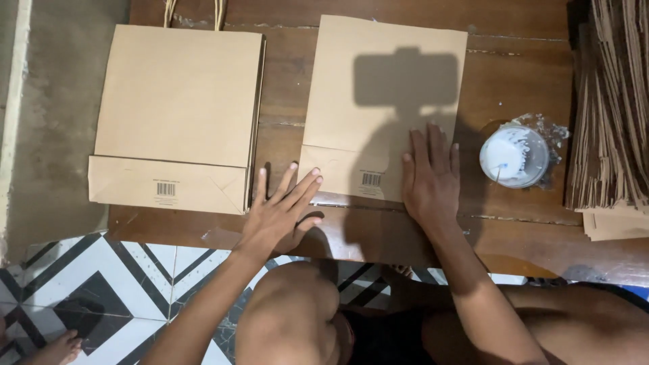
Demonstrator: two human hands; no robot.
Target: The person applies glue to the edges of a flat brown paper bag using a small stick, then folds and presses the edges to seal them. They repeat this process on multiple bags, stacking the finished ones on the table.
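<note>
A: Head view: where is the flat paper bag [378,101]?

B: On the wooden counter [284,122], left of the glue cup [515,155]. Right hand [430,177] presses flat, fingers together, on its folded bottom; left hand [280,213], fingers spread, touches that corner.

A: Handling?

B: Probably light, creasable; hold edges.

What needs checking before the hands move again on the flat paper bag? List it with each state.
1. Right hand flat on the middle paper bag, palm down: ok.
2. Left hand at the bag's lower left corner, fingers spread on the folded bottom flap: ok.
3. Bag lies flat on the wooden table: ok.
4. Glue cup upright, apart from the right hand: ok.
5. Finished bag with handles lies apart to the left, no overlap: ok.
6. Flap stuck down fully: cannot tell.
</note>
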